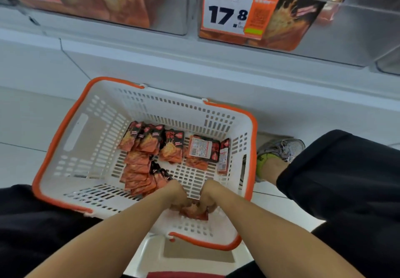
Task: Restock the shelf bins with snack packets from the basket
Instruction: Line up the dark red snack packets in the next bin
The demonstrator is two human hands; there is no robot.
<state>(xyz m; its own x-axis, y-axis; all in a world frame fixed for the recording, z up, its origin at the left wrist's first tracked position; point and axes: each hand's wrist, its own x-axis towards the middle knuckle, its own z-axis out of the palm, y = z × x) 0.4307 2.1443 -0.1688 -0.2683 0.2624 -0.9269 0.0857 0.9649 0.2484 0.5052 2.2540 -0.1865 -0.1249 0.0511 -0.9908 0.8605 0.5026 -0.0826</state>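
A white basket with orange handles [65,130] sits on the floor below the shelf. Several small red-and-black snack packets [147,145] lie on its bottom, some in a row along the left, others loose at the right. Both my hands reach into the near end of the basket. My left hand [175,195] and my right hand [206,197] sit close together, fingers curled down around a small bunch of packets [194,211]. Above, a clear shelf bin [324,28] holds the same red-and-black packets behind a 17.8 price tag [229,11].
Another clear bin [173,6] at the upper left holds orange-and-tan packets. A white shelf ledge [216,69] runs between bins and basket. My shoe [279,150] stands on the tiled floor right of the basket, and a white stool [194,256] is under me.
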